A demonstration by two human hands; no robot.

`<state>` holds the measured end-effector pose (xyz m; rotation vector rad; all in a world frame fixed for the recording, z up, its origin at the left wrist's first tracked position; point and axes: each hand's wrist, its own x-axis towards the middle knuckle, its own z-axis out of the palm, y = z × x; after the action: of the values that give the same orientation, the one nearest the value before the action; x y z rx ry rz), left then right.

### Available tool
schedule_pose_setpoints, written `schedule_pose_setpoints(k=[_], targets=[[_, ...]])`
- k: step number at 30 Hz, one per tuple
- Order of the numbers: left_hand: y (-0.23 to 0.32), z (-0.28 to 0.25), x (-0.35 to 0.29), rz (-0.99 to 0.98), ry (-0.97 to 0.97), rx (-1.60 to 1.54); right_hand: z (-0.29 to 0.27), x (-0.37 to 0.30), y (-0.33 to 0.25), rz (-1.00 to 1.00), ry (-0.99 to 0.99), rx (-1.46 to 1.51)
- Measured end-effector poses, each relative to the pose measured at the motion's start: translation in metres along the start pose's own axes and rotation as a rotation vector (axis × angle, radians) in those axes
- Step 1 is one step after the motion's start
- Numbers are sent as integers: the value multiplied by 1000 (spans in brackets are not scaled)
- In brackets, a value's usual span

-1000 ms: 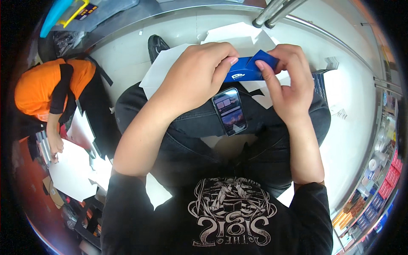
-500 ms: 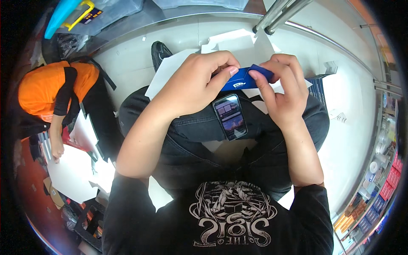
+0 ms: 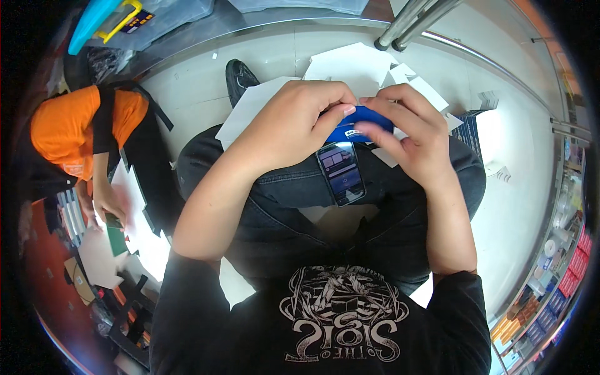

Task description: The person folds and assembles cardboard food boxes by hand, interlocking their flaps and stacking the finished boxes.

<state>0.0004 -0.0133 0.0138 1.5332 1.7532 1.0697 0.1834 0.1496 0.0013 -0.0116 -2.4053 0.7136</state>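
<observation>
Blue card piece (image 3: pixel 375 117), bent along its length, small white mark on lower strip, partly hidden by fingers. Held up between 2 hands, above the lap, just beyond phone (image 3: pixel 341 176). Left hand (image 3: pixel 303 119): thumb and fingertips pinched closed on its left end. Right hand (image 3: pixel 415 134): half curled round the right end, fingertip at top edge, blurred thumb across the front. Phone lies screen-up on black trousers (image 3: pixel 281 194). White card sheets (image 3: pixel 347 65) spread over pale tiled floor (image 3: pixel 187 81). Stocked shelves (image 3: pixel 556 269) right; co-worker (image 3: pixel 62 125) in orange left, bent forward.
</observation>
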Motion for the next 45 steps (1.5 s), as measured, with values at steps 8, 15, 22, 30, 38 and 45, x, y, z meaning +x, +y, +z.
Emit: schedule_pose_setpoints(k=[8,15,22,30,38,45], targets=[[-1,-20,-3,-55,75,-2,-21,3,-4,-40,-154,-407],[-9,-46,-11,-48,107,137,-29,4,10,40,-6,-430],[-14,-32,-2,-57,180,342,-28,2,13,75,-45,-353],[-5,-16,-5,-32,371,371,-17,4,-6,-9,-150,-208],[4,-7,-4,2,315,412,-14,1,-12,-65,-195,-260],[5,-9,-2,76,309,431,-14,0,-12,-33,-216,-232]])
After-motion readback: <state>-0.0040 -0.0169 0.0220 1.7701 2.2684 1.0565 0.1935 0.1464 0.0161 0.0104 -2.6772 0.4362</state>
